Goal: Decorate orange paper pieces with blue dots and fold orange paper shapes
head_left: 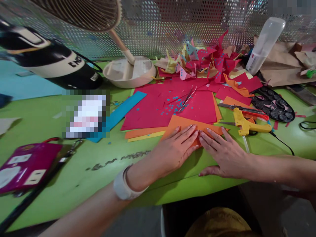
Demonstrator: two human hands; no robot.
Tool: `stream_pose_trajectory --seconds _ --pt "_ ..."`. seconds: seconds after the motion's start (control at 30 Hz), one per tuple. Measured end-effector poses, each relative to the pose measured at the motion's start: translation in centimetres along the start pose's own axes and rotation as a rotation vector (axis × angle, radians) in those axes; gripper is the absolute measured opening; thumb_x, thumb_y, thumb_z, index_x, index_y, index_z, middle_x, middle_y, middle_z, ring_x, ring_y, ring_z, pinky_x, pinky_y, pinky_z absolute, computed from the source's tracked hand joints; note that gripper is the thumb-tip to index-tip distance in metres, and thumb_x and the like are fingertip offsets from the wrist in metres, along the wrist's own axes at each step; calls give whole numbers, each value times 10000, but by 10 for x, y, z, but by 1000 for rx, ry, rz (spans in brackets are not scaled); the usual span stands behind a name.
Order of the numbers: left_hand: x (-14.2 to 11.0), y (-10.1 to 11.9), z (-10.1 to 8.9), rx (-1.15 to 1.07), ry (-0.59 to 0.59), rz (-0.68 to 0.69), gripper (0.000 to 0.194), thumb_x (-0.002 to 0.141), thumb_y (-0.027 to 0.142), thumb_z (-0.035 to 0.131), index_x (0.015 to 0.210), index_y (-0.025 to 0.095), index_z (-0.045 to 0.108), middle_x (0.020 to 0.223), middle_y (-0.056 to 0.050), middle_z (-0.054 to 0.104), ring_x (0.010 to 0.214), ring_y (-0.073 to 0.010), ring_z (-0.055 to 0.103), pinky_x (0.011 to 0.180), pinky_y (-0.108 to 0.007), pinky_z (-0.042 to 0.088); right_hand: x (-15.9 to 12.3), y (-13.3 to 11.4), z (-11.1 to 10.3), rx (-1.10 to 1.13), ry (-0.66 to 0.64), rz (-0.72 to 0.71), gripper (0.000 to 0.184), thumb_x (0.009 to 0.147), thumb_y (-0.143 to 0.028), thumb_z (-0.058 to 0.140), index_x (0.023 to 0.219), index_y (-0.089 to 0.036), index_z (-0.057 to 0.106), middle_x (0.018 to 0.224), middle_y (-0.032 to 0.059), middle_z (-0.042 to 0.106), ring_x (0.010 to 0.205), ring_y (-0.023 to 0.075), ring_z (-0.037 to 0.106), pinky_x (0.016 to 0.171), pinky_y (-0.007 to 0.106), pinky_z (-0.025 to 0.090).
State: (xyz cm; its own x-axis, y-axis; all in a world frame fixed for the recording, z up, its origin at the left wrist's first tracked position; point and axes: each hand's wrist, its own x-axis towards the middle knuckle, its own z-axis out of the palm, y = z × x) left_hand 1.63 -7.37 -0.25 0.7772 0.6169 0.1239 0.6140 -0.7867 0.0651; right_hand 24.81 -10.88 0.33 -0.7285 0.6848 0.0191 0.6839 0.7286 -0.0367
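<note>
Green desk [81, 177], red paper sheets [148, 105] across its middle. Orange paper [176, 122] near front edge, under left hand [176, 149] and right hand [223, 153]; each grip apart, fingers laid straight.

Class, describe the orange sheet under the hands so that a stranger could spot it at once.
On the green table, find the large red paper. Overlapping its near edge is an orange sheet. Other orange pieces lie nearby, but only this one has the fingers of the left hand and right hand spread on it.
</note>
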Motion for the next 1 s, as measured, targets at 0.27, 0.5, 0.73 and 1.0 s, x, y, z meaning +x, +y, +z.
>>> stream_pose_trajectory --seconds 0.27,0.5,0.73,1.0 --pt "-3 -4 4 42 6 45 560 1062 366 197 1411 79 526 1481 -208 504 1386 -325 478 1100 -537 437 2 -1 -4 52 -55 9 968 888 -792 299 1522 -64 360 1582 198 332 1475 382 310 1149 684 284" --pt "-6 -9 12 87 30 99 599 1062 353 139 1389 63 549 1473 -215 512 1384 -332 480 1099 -534 434 2 -3 -5 146 -101 45 1030 847 -834 322 1544 -76 314 1613 195 275 1505 397 221 1157 732 181" --pt "-7 -11 13 40 35 62 599 1062 399 153 1420 96 526 1490 -190 505 1396 -309 468 1119 -516 416 1 -2 -6 200 -95 46 1005 854 -804 386 1548 -82 303 1626 177 247 1515 403 185 1142 763 154" --pt "-4 -9 10 -1 11 -5 653 1052 474 125 1403 125 551 1491 -144 513 1397 -265 474 1144 -466 404 1 0 -1 136 -77 33 1070 805 -868 352 1553 -104 316 1618 147 256 1493 473 185 1093 816 208"
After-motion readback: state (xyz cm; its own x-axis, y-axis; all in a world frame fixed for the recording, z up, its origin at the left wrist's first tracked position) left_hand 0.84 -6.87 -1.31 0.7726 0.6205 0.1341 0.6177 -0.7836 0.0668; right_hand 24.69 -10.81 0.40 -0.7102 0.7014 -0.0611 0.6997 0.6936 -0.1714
